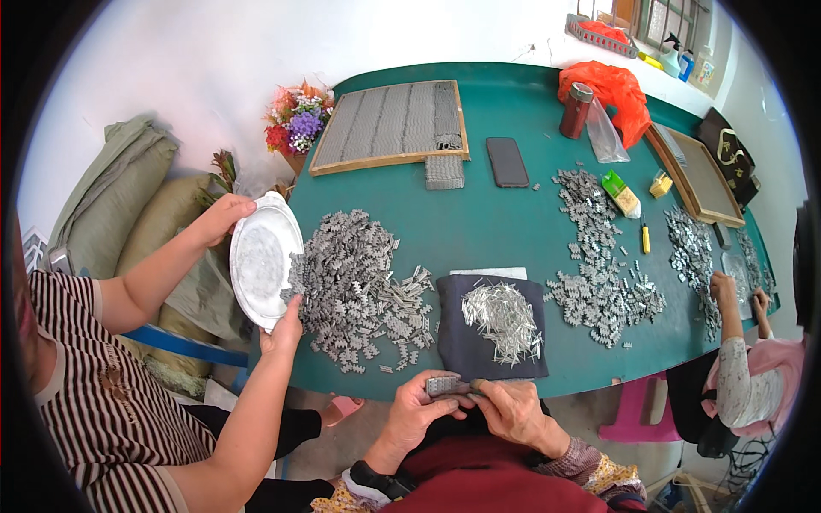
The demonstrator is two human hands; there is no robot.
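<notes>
At the near table edge, my left hand (416,416) grips a small grey block of stacked, toothed metal pieces (442,386) between thumb and fingers. My right hand (518,414) is closed in a pinch at the block's right end; what its fingertips hold is too small to tell. Just beyond my hands, a heap of thin silvery metal strips (505,321) lies on a dark cloth (453,333). Left of the cloth spreads a large pile of grey zigzag metal pieces (351,286).
On my left, a person in a striped shirt tilts a white plate (261,261) over the pile. Another person (753,368) works at the far right. A wooden-framed tray (389,124), phone (507,162), red flask (576,111), second grey pile (599,291) and yellow screwdriver (646,237) occupy the green table (505,222).
</notes>
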